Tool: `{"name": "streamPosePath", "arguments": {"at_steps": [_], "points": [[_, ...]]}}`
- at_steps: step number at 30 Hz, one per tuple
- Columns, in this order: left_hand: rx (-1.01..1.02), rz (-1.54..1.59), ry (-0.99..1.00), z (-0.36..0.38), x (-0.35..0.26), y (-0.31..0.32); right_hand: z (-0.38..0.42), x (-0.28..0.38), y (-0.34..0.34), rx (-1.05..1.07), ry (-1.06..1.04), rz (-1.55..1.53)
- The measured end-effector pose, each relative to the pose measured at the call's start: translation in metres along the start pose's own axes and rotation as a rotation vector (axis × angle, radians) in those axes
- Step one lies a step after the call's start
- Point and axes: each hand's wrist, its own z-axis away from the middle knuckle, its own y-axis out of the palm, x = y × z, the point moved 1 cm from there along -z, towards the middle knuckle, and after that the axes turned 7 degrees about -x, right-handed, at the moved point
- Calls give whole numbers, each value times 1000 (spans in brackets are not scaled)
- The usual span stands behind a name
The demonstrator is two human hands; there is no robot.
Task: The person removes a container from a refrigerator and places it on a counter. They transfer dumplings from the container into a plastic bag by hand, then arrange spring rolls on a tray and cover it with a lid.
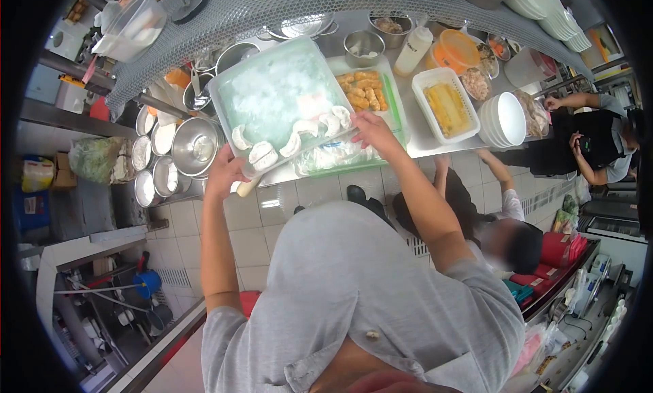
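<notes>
A large translucent plastic tub (272,80), dusted white inside, is held tilted over the counter's front edge. Several white crescent-shaped pieces that look like dumplings (264,155) lie along its near side. My left hand (224,173) grips the tub's near left corner, fingers closed on the rim. At the near right corner, my right hand (373,131) has its fingers around the edge. Beneath and right of the tub is a green-edged tray (398,114) with golden-brown fried rolls (364,92). A pale wooden handle (249,187) sticks out below the tub near my left hand.
Steel bowls (194,147) crowd the left. To the right stand a white squeeze bottle (413,52), a white basket of yellow food (445,107) and stacked white bowls (503,121). A mesh-covered shelf (272,12) overhangs the back. One person crouches at right; another stands farther off.
</notes>
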Motion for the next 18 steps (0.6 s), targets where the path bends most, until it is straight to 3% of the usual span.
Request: {"name": "streamPosePath", "arguments": {"at_steps": [2, 5, 11, 14, 18], "points": [[-20, 26, 35, 1, -2, 5, -5, -4, 0, 29, 41, -102], [-61, 59, 89, 8, -5, 11, -8, -5, -1, 42, -86, -1], [-38, -75, 121, 19, -16, 19, -1, -10, -3, -38, -206, -200], [-60, -13, 115, 15, -8, 22, 8, 14, -3, -175, -234, 191], [-88, -54, 58, 31, -21, 26, -8, 3, 2, -279, -464, 397]]}}
